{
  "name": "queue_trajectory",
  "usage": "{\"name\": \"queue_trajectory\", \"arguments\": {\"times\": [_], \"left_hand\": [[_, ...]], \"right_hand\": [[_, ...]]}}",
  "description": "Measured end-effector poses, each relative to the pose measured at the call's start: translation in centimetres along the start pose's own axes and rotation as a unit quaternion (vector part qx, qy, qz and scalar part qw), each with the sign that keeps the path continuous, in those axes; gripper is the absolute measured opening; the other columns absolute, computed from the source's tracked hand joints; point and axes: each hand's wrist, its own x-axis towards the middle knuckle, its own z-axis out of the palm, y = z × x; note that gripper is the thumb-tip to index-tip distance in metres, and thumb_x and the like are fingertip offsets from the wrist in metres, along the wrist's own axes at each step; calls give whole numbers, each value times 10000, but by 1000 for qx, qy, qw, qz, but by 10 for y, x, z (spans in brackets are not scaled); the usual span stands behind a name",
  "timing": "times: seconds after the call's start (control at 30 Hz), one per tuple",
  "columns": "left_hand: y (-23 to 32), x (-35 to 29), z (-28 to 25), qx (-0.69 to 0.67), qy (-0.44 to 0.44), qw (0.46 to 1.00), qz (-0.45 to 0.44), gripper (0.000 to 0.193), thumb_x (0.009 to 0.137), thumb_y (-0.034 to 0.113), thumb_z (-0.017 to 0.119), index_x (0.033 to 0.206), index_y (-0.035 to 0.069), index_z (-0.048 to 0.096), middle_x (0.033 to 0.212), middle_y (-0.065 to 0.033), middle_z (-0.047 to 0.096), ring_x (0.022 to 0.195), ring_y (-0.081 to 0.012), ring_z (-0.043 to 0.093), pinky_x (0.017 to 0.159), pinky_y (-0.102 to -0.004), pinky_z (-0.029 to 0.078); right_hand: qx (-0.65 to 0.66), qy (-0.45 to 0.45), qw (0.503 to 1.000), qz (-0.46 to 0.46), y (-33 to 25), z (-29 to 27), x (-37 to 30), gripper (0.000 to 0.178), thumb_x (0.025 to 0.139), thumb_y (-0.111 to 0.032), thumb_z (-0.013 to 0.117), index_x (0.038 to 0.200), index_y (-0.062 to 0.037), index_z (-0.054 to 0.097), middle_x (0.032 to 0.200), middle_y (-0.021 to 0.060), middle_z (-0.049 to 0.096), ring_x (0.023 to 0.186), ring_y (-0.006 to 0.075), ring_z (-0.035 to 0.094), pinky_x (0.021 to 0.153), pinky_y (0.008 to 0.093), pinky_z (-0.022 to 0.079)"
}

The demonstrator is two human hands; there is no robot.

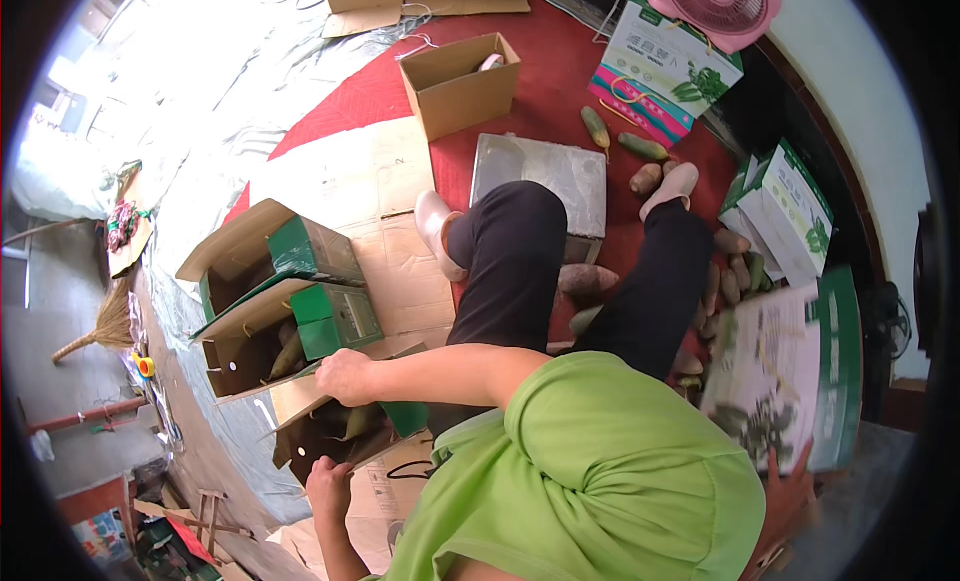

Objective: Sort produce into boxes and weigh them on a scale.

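My right hand [345, 377] reaches across to the left, its fingers curled over the upper flap edge of an open cardboard box [300, 449] with green panels. On the same box's lower edge, my left hand [328, 484] grips with bent fingers. A long, pale green vegetable [358, 421] shows inside; the rest of the contents is in shadow. Just beyond stands a second open box [345, 316] with a green side, holding a similar long vegetable [288, 355]. A third open box [325, 249] sits behind that one.
A grey metal box [540, 181] stands between my feet. Green and brownish long vegetables [595, 128] lie on the red mat [370, 76]. Another person's hand [790, 491] touches a large printed box [770, 376]. A pink fan [715, 6], cartons and a straw broom [110, 326] stand around.
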Motion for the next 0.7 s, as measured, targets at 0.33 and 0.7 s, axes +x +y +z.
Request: {"name": "queue_trajectory", "arguments": {"times": [0.33, 0.7], "left_hand": [[-21, -11, -15, 55, 7, 998, 27, 120, 685, 83, 675, 789, 83, 734, 716, -79, 517, 728, -273, 559, 607, -393, 467], [-14, 20, -41, -37, -101, 988, -113, 414, 573, 87, 807, 977, 88, 716, 823, -86, 568, 793, -264, 588, 689, -365, 489]], "right_hand": [[10, -3, 999, -46, -21, -26, 19, 158, 700, -104, 635, 801, -15, 718, 816, 146, 700, 824, 284, 689, 691, 373, 539], [-41, 118, 992, 28, 11, -99, -1, 171, 751, -212, 657, 815, -62, 706, 866, 86, 685, 860, 257, 653, 679, 402, 522]]}}
